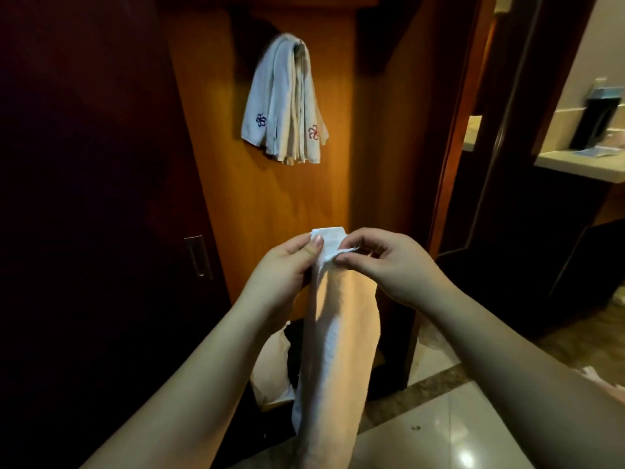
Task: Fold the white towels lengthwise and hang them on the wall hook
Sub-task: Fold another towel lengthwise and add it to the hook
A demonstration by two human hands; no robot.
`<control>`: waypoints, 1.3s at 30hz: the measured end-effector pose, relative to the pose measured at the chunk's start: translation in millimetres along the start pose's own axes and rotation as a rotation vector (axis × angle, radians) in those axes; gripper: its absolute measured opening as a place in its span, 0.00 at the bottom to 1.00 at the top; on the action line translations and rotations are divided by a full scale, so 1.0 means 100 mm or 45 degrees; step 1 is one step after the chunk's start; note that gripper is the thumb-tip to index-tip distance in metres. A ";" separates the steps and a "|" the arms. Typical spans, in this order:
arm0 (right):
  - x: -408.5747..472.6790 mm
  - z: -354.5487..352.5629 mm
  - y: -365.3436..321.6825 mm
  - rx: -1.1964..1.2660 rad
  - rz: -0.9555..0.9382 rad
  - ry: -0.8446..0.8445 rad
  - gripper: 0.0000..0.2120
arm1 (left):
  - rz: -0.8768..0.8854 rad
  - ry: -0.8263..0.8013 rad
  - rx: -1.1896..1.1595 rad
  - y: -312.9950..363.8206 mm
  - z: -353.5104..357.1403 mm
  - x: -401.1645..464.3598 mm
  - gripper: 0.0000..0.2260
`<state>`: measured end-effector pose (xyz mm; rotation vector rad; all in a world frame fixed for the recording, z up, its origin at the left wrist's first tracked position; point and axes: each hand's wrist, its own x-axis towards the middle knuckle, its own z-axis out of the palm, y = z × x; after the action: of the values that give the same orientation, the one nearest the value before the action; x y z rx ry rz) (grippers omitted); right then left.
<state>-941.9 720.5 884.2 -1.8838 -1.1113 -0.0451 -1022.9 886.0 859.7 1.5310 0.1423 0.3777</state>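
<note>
A long white towel [333,336] hangs straight down from both my hands in the middle of the view, its lower end reaching toward the floor. My left hand [287,265] pinches the towel's top left edge with thumb over the cloth. My right hand [382,262] pinches the top right corner beside it. Higher up, several folded white towels [285,103] with small blue and red flower emblems hang over a wall hook [299,45] on the orange wooden panel; the hook itself is mostly hidden under them.
A dark wooden door with a metal recessed handle [198,255] stands at the left. A white bag-like bundle [270,370] sits low behind the towel. A doorway at the right opens onto a pale counter [581,164]. Glossy floor tiles [449,431] lie below.
</note>
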 end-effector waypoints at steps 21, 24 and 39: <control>0.00 0.18 -0.32 -0.034 -0.046 0.254 0.02 | 0.128 -0.117 0.029 0.19 -0.12 -0.32 0.16; 0.01 0.17 -0.33 -0.058 -0.023 0.229 0.05 | 0.179 -0.090 0.190 0.19 -0.10 -0.32 0.14; 0.23 -0.22 -0.13 -0.113 0.441 -0.499 0.09 | 0.166 -0.010 0.133 0.15 -0.27 -0.22 0.11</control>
<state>-929.1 722.1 915.6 -2.1998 -1.0296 0.4962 -1054.7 903.9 870.6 1.6498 0.0567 0.4734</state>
